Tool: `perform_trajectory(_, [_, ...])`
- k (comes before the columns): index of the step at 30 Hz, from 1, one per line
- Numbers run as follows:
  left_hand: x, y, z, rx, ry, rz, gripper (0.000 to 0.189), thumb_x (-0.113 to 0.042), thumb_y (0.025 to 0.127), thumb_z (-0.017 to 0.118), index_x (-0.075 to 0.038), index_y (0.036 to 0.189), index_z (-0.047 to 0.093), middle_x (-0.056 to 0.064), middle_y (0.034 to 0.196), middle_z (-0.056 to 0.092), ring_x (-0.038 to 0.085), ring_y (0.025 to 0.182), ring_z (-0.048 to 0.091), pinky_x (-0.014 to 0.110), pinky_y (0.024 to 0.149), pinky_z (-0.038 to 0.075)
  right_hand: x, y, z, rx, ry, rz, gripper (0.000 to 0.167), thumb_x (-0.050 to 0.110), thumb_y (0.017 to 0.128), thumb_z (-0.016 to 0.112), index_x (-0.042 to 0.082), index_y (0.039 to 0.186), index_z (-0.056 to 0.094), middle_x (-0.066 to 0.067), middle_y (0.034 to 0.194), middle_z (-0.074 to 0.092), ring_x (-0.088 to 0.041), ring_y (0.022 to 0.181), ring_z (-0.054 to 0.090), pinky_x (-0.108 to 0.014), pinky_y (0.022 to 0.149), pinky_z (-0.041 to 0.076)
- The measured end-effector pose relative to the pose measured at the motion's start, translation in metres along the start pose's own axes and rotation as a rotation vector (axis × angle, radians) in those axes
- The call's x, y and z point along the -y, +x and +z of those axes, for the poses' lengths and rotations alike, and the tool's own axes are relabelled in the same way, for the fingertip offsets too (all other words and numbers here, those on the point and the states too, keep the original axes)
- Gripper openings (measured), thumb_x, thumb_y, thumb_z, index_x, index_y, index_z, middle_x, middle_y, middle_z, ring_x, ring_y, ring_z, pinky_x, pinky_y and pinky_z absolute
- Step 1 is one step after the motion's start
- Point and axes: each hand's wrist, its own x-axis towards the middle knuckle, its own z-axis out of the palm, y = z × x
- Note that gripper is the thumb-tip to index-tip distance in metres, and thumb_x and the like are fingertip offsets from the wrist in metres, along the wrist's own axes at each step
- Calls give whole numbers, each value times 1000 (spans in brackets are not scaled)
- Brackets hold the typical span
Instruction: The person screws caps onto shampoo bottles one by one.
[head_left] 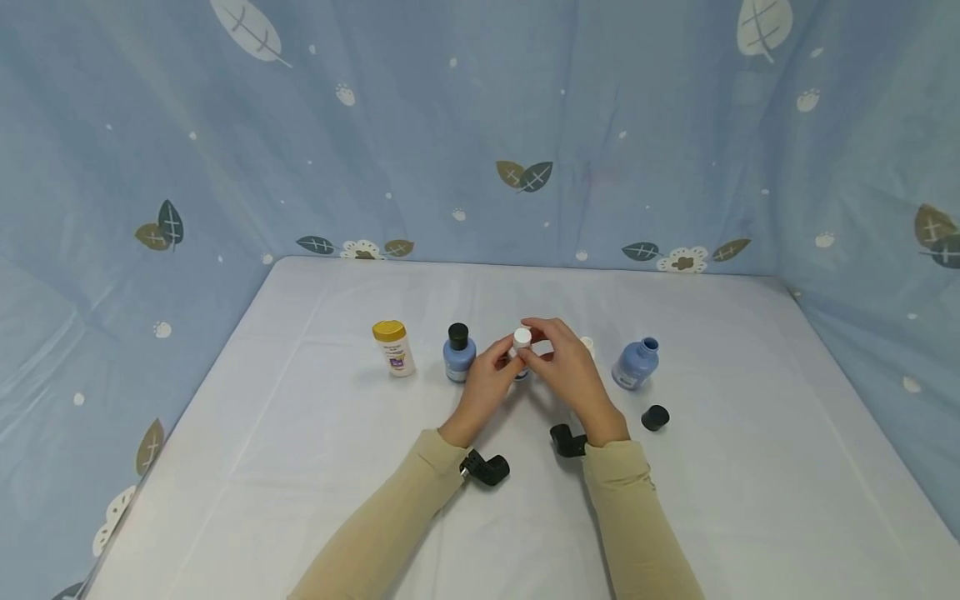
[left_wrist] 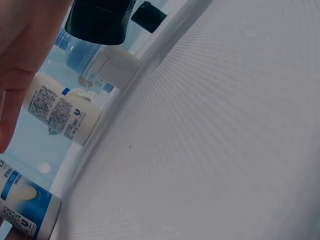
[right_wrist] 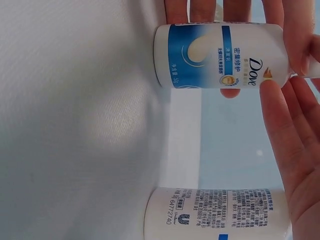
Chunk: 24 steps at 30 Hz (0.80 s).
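In the head view, both hands meet around a small white-capped bottle. The right wrist view shows it is a Dove shampoo bottle (right_wrist: 192,57) with a blue and white label, its base close over the white table. My left hand (head_left: 486,387) grips the body, its fingers passing behind it. My right hand (head_left: 572,371) pinches the white cap (head_left: 522,337) at the top between thumb and fingers. Beside the right hand, partly behind it, stands a second white bottle (left_wrist: 62,110) with a printed back label.
Left of the hands stand a blue bottle with a black cap (head_left: 459,354) and a white bottle with a yellow lid (head_left: 393,350). To the right are an uncapped blue bottle (head_left: 636,364) and a loose black cap (head_left: 655,417). A patterned blue curtain (head_left: 450,125) hangs behind the table.
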Motion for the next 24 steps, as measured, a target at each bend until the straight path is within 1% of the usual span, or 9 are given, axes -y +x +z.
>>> perform_trajectory(3, [-13,-3,-2,6,-11,15,37,-20,89,55,-12,126,53,6,117,56,17,95,54,28,76,46,0,0,0,13,-6,-14,45,24,84,63,17,126,49,1,109,52,-11,98,50,-27,72,48])
perform_trajectory(6, [-25,-7,-4,7,-9,30,37,-16,90,55,-6,125,52,11,114,57,19,93,55,28,74,46,-1,-1,-1,25,-13,-31,44,24,86,60,21,128,48,3,111,50,-9,99,49,-27,73,47])
perform_trajectory(10, [-26,-6,-4,18,-30,30,37,-17,90,54,-7,125,52,10,113,57,18,93,56,27,76,47,-1,-1,-2,25,-36,-41,40,18,88,55,24,127,49,5,112,50,-9,100,49,-29,74,47])
perform_trajectory(14, [-25,-6,-4,22,-39,23,37,-17,90,55,-8,126,51,11,113,58,19,93,57,27,75,47,-1,-1,-2,9,-52,-29,38,14,88,54,23,125,52,5,111,52,-9,100,50,-29,73,47])
perform_trajectory(20, [-27,-7,-4,15,-20,10,37,-20,90,54,-9,126,52,10,110,59,17,92,56,26,74,46,-2,-1,-1,9,-41,-12,36,18,87,57,20,123,53,4,108,52,-10,99,51,-28,73,48])
perform_trajectory(24, [-28,-8,-4,7,4,18,37,-22,90,54,-10,125,53,8,108,59,16,89,55,27,73,46,-2,0,-1,14,-32,-1,36,23,87,59,19,122,53,4,108,52,-9,99,50,-27,73,48])
